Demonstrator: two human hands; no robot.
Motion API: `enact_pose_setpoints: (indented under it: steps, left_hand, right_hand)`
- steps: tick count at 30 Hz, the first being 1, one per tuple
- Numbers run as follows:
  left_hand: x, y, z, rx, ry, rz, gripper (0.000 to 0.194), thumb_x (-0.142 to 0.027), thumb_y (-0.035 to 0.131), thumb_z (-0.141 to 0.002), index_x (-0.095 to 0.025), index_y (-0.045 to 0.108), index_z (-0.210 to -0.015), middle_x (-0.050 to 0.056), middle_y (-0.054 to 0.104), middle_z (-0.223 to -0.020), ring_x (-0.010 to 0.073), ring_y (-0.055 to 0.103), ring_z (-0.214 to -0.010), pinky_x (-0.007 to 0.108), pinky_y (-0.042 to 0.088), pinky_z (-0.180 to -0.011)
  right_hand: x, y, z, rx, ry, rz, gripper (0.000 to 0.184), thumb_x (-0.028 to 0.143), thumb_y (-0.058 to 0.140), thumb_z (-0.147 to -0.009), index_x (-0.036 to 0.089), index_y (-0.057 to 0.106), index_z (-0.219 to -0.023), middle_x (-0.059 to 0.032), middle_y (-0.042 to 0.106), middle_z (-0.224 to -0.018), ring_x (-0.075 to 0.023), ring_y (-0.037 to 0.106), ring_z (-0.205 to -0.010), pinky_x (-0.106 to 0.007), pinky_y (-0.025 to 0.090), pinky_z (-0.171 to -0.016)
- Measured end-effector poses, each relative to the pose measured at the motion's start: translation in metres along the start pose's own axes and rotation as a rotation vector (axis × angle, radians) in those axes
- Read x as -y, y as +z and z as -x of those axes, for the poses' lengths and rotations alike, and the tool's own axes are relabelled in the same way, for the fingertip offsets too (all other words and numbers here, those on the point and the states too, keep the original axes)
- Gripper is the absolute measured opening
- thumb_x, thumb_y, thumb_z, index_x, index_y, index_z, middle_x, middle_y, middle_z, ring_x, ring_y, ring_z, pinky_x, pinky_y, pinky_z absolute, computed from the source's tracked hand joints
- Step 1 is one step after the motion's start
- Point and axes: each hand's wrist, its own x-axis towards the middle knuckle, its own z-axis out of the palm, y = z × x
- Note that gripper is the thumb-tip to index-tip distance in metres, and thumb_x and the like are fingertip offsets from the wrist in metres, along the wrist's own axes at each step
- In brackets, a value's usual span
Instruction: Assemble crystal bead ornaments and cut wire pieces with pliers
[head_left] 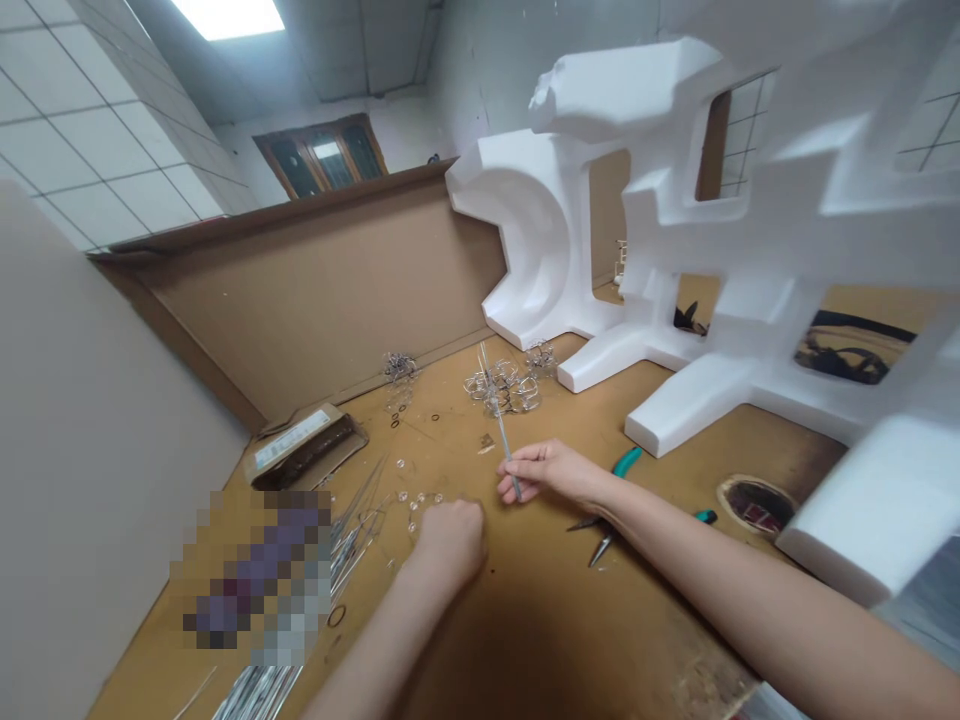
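My right hand (547, 470) pinches a thin straight metal rod (502, 435) between thumb and fingers. The rod slants up and away, its far end in front of a pile of bent wire pieces (517, 392). My left hand (451, 535) is closed in a fist just left of it, back towards me; whatever it may hold is hidden. Small clear rings (403, 496) lie on the table beside the left hand. A bundle of straight metal rods (262, 688) rests further left. Under my right forearm are pliers with a green handle (627, 461), partly covered.
A large white foam form (780, 250) stands along the right side. Cardboard panel (337, 290) closes off the back. An opened brown packet (307, 447) lies at left, near a blurred-out patch. The table has a round hole (739, 482) at right. Another wire cluster (400, 366) sits behind.
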Motion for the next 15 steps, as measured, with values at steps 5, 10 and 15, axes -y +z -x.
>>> enact_pose_setpoints:
  steps: [5,10,15]
  left_hand:
    - [0.005,-0.006,-0.011,-0.262,-0.005,0.646,0.026,-0.031,0.044,-0.079,-0.016,0.065,-0.083,0.011,0.066,-0.086,0.0214,0.061,-0.079,0.031,0.044,-0.071]
    - [-0.009,-0.006,-0.005,-0.229,-0.030,1.310,0.036,-0.040,0.056,-0.074,-0.012,0.066,-0.094,0.006,0.066,-0.073,0.0173,0.060,-0.073,0.027,0.045,-0.070]
    - [-0.020,0.003,0.006,-0.199,-0.070,1.410,0.038,-0.042,0.058,-0.073,-0.011,0.066,-0.094,-0.002,0.056,-0.048,0.0102,0.049,-0.043,0.023,0.041,-0.050]
  right_hand:
    - [0.005,0.002,0.005,0.119,-0.061,-0.045,0.034,0.042,0.065,-0.069,0.010,0.064,-0.081,-0.0072,0.068,-0.076,-0.0124,0.063,-0.068,-0.024,0.046,-0.063]
    - [0.007,0.008,0.011,0.260,-0.062,-0.054,0.034,0.042,0.064,-0.070,0.010,0.066,-0.080,-0.0076,0.067,-0.075,-0.0129,0.062,-0.066,-0.026,0.046,-0.065]
    - [0.001,0.017,0.014,0.326,-0.038,-0.064,0.035,0.044,0.063,-0.070,0.009,0.067,-0.076,-0.0086,0.066,-0.076,-0.0133,0.061,-0.068,-0.028,0.046,-0.068]
